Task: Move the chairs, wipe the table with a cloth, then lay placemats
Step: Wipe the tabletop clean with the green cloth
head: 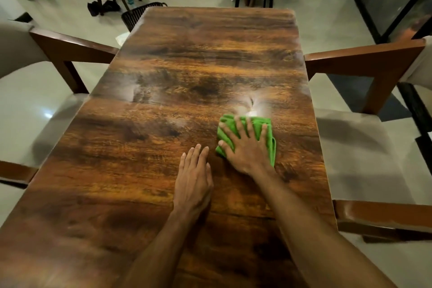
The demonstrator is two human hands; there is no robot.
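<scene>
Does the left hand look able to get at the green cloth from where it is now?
Probably yes. The left hand lies flat on the table beside the green cloth, with only bare wood between. The right hand presses on the cloth, leaving just its edges free.

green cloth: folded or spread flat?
Folded. The green cloth is a compact bunched pad with layered edges, under the flat, fingers-spread right hand on the table.

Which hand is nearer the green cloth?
Right. The right hand presses flat on the green cloth; the left hand rests flat on the table just left of it, seemingly not touching.
</scene>
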